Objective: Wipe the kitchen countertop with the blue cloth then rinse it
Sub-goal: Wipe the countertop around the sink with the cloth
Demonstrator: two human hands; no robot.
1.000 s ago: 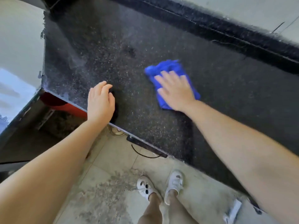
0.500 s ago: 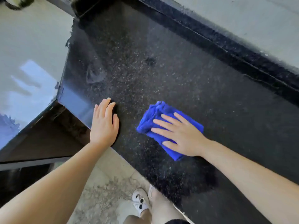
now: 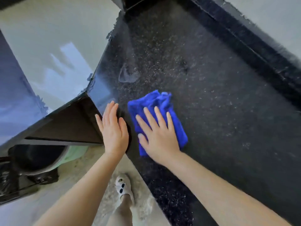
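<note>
right hand (image 3: 160, 136) presses flat, fingers spread, on blue cloth (image 3: 164, 110); left hand (image 3: 114, 128) lies open on countertop (image 3: 228, 119) edge; no readable writing.

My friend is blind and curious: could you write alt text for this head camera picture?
Seen from above, a person's right hand presses a crumpled blue cloth flat on a speckled black countertop, while the left hand rests open at the counter's front edge. A pale smear lies farther back.
</note>
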